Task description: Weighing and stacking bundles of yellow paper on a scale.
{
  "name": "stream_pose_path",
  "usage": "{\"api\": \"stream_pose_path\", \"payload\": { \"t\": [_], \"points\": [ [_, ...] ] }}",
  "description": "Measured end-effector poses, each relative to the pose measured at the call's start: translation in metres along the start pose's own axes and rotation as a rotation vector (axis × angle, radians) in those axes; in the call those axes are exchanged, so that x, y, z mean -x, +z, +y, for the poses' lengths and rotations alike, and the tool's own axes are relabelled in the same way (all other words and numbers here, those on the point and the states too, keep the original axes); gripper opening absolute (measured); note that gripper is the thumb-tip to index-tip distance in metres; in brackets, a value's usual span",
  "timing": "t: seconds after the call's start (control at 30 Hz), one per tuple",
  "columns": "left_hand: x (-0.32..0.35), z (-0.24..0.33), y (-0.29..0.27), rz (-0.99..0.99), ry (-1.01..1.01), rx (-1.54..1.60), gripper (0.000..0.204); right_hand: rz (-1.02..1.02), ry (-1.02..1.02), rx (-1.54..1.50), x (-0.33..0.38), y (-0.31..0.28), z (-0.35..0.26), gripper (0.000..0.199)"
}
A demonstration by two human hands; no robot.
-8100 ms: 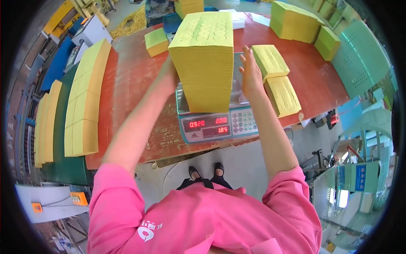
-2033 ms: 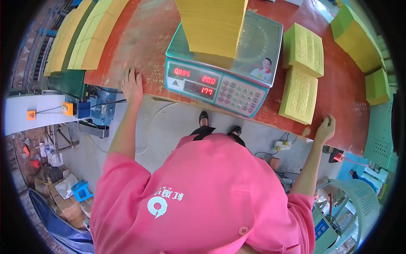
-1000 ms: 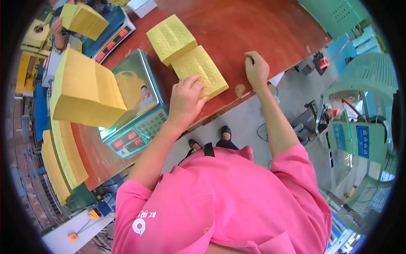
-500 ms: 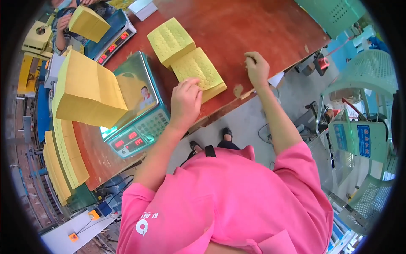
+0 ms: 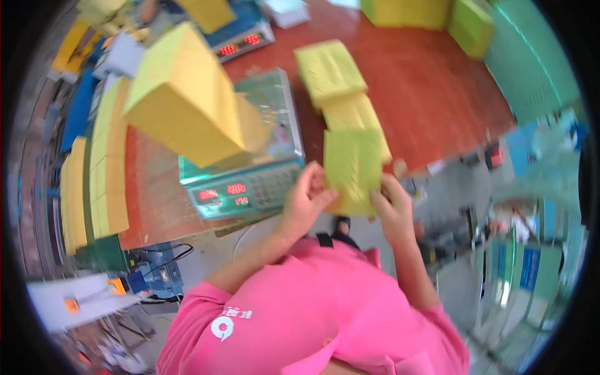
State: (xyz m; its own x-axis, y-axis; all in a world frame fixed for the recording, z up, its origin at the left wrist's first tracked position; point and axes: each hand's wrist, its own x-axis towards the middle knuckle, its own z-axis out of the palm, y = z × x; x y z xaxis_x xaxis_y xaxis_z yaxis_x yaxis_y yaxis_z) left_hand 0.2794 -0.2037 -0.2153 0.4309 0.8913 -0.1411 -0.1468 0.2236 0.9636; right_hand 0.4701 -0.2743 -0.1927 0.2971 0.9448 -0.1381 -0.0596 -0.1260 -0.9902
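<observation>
Right of the two short piles (image 5: 330,74), the red table (image 5: 431,94) leaves a wide passage toward the green panel (image 5: 531,75); yellow blocks (image 5: 409,14) bound it at the far side. Only a narrow gap separates the piles from the scale (image 5: 219,195), whose tall stack (image 5: 187,109) bars the left. Held sheets (image 5: 353,159) block the near side.

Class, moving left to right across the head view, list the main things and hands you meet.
Rows of yellow paper stacks, tall yellow paper stack, left hand, held yellow paper, right hand, green panel.
</observation>
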Motion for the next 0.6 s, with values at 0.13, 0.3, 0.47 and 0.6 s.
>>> {"api": "stream_pose_path", "payload": {
  "t": [0.13,0.3,0.47,0.6],
  "points": [
    [0.011,0.028,-0.037,-0.097,-0.262,0.117,0.024,-0.025,0.008,0.024,0.028,0.026,-0.046,0.027],
    [0.042,0.149,-0.077,-0.053,0.073,-0.028,0.024,-0.047,-0.329,0.229,0.012,0.074,-0.107,0.009],
    [0.014,0.274,-0.140,0.223,0.386,-0.473,0.027,-0.112,-0.648,0.236,-0.067,0.167,-0.207,0.010],
    [-0.048,0.322,-0.209,0.231,0.445,-0.508,0.032,-0.299,-0.510,-0.109,-0.136,0.228,-0.240,0.034]
  ]
}}
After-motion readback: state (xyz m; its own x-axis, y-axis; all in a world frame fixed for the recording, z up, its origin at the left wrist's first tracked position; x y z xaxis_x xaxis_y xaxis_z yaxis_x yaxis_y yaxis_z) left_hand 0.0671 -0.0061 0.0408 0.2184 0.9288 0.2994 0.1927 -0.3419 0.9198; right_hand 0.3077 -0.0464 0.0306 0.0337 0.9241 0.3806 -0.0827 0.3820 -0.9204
